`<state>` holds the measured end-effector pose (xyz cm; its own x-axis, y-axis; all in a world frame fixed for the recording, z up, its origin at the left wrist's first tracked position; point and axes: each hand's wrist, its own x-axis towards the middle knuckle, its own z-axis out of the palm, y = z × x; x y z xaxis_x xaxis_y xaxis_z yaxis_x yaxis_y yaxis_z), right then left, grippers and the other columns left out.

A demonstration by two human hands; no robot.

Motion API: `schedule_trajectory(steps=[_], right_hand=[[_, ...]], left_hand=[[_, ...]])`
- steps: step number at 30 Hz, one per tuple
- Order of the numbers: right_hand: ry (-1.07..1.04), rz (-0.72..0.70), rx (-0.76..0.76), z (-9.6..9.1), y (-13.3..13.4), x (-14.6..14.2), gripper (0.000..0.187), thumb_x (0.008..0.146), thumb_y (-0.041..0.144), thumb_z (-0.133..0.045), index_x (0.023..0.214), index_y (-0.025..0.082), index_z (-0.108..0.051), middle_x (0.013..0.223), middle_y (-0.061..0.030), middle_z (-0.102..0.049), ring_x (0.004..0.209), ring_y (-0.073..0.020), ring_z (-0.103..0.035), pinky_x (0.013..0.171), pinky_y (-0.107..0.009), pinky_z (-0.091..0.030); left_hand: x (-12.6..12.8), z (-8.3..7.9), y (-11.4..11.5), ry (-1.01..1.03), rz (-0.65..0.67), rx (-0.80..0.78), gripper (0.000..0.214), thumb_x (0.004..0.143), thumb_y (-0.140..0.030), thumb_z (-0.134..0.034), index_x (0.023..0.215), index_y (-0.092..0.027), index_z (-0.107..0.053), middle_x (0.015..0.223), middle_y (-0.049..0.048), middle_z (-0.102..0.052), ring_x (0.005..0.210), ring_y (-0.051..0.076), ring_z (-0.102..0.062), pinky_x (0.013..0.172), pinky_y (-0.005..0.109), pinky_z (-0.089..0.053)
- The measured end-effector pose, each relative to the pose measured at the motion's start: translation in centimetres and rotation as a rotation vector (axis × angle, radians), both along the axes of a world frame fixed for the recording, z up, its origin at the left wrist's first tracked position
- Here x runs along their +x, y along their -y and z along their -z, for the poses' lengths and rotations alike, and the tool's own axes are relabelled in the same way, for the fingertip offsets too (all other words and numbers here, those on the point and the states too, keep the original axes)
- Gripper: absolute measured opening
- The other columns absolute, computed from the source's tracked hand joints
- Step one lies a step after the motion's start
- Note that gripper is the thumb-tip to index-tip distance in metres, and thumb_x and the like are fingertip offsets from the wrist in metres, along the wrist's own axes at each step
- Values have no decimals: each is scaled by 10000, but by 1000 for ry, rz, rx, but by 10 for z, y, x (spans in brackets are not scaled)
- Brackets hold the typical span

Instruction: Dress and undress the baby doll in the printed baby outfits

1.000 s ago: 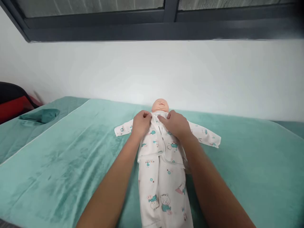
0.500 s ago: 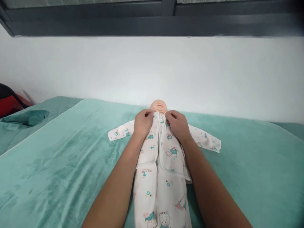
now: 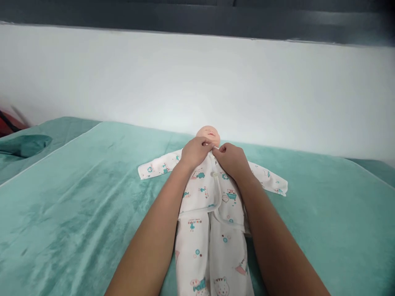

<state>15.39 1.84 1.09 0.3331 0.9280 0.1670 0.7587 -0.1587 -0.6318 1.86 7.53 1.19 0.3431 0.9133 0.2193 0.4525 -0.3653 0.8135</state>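
A baby doll (image 3: 210, 131) lies on its back, dressed in a white printed baby jacket (image 3: 203, 189) with both sleeves spread sideways. Matching printed pants (image 3: 194, 246) cover its legs. Just under the doll's chin, my left hand (image 3: 197, 152) pinches the jacket's left front edge at the collar. Close beside it, my right hand (image 3: 231, 160) pinches the right front edge. The two edges meet and overlap at the neck, and lower down the left panel lies over the right one. My fingertips hide the collar fastening.
A green plush sheet (image 3: 92, 197) spreads beneath the doll, wrinkled on the left. Behind it rises a white wall (image 3: 123, 82) with a dark frame (image 3: 197, 16) above. A red and black object (image 3: 9, 123) sits at the far left edge.
My left hand has moved right with its jacket edge, drawing the fronts together until they overlap. My right hand stays near the collar. The view has tilted down slightly.
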Motion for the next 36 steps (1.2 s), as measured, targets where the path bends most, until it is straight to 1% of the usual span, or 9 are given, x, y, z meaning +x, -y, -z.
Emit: schedule_trajectory(steps=[3,6,9,13,17,22,24,26,36], right_hand=[[-2,-53,-69,-1,-6,6,376,847,484,-511,576,238,-424,627,-25,-536,620,-169,-444,600,-311,-324],[43,-114,-143,-10,-10,7,447,864,545,-504,552,240,-410,615,-46,-518,641,-192,-467,608,-321,-318],[108,-160,-204,-21,-12,3,403,843,512,-554,567,242,-439,615,-67,-530,668,-221,-504,619,-328,-324],[95,-181,-224,-26,-10,4,351,806,403,-563,544,236,-400,616,-57,-532,608,-187,-464,585,-324,-318],[22,-170,-114,-17,-8,11,298,735,306,-571,514,228,-386,579,-22,-510,558,-145,-401,534,-306,-300],[-624,-92,163,-1,-13,8,169,732,348,-589,639,212,-551,602,4,-553,540,-125,-463,532,-276,-385],[-751,-79,260,3,-17,3,187,729,370,-615,655,207,-561,609,12,-552,541,-115,-467,543,-265,-398],[-736,-102,295,5,-19,0,190,734,377,-623,668,205,-575,612,18,-555,544,-112,-466,554,-261,-400],[-698,-158,212,3,-9,1,214,696,331,-646,845,199,-722,593,50,-546,564,-115,-463,585,-260,-386]], left_hand=[[0,1,1,24,10,-13,176,822,-327,-599,828,-222,-740,941,45,-739,859,225,-627,775,334,-449],[0,3,2,84,-45,-22,143,823,-280,-588,763,-199,-689,890,46,-727,828,214,-618,756,328,-447],[0,4,3,126,-86,6,126,841,-255,-563,764,-196,-645,897,41,-716,837,204,-612,787,328,-444],[-1,2,7,149,-130,46,112,863,-238,-529,807,-205,-621,907,38,-704,843,200,-611,805,326,-445],[-1,-3,11,193,-117,36,103,848,-212,-548,780,-203,-624,879,30,-700,837,189,-610,829,315,-455],[-1,-9,15,285,-117,-39,123,828,-212,-567,736,-183,-643,820,29,-695,786,172,-604,803,303,-461],[0,-11,16,311,-90,-79,112,812,-216,-583,735,-180,-655,784,20,-685,754,166,-595,765,295,-459],[0,-12,16,329,-72,-98,110,804,-230,-597,731,-179,-662,749,12,-670,724,160,-582,741,290,-456],[2,-10,19,425,-75,-162,64,791,-228,-620,774,-176,-655,747,11,-663,717,148,-593,720,281,-466]])
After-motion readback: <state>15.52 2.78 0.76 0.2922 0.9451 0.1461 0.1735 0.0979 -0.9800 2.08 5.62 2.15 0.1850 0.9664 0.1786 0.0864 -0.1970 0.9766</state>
